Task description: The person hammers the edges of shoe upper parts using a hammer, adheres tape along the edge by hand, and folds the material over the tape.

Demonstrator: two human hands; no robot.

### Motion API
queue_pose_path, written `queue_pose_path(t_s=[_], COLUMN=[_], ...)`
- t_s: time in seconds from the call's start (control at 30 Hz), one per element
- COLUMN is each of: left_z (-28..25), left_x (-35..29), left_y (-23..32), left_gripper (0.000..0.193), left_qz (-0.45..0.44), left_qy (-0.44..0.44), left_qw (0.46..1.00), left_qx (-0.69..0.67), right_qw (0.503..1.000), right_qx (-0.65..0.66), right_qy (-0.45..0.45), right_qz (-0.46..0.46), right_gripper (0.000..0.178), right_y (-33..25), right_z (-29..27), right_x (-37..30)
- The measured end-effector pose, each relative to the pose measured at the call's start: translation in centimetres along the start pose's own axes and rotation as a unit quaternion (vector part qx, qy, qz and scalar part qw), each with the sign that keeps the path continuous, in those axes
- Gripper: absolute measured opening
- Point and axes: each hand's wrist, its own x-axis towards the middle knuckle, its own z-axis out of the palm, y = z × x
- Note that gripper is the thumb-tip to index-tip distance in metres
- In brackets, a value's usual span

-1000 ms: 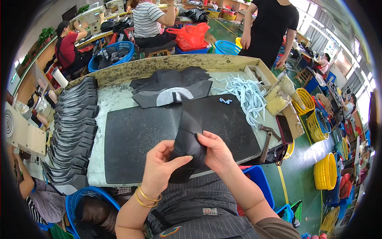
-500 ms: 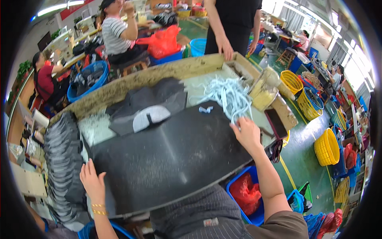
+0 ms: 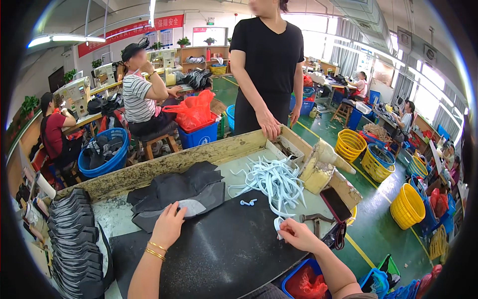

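Note:
A tangle of pale blue straps [image 3: 279, 180] lies on the work table. My right hand [image 3: 301, 235] pinches the near end of one strap, which trails down from the heap. At the left, my left hand [image 3: 167, 228] reaches over the dark cut pieces [image 3: 174, 187]. Its fingers are apart, with the fingertips at the light grey curved patch [image 3: 193, 206]. Whether they press on it I cannot tell. Beneath both hands is a black mat [image 3: 219, 244]. A small blue-white scrap [image 3: 248, 202] rests near the mat's far edge.
Overlapping dark pieces [image 3: 74, 244] stand in a row at the left. A hammer [image 3: 316, 222] and a phone [image 3: 336, 204] lie at the right, near a yellowish block [image 3: 316, 174]. A wooden rim [image 3: 199, 159] borders the table. A person in black [image 3: 266, 65] stands beyond it, one hand on the rim.
My left hand has moved from the mat's left edge up to the grey patch. My right hand has drawn a strap end toward me. The view has tilted up.

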Motion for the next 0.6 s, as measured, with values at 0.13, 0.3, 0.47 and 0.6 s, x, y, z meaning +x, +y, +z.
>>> queue_pose_path(t_s=[0.13, 0.3, 0.47, 0.6], left_z=[-2.2, -7.6, -4.4, -3.7], left_x=[1.3, 0.0, -10.1, -14.1], left_y=[-1.9, 4.1, 12.1, 15.4], left_gripper=[0.036, 0.029, 0.023, 0.02], left_qz=[-0.051, -0.061, 0.057, -0.003], left_qy=[0.123, 0.378, 0.143, 0.142], left_qw=[0.983, 0.923, 0.986, 0.99], left_qx=[-0.126, 0.046, 0.061, 0.01], right_qw=[0.959, 0.974, 0.932, 0.935], right_qx=[0.262, 0.225, 0.358, 0.344], right_qy=[-0.075, -0.001, 0.038, 0.056], right_qz=[0.081, 0.006, 0.034, 0.063], right_gripper=[0.011, 0.012, 0.013, 0.012], right_y=[-0.8, 0.8, 0.4, 1.0], right_z=[0.9, 2.6, 2.4, 2.5], right_x=[0.3, -0.1, -1.3, -1.8])
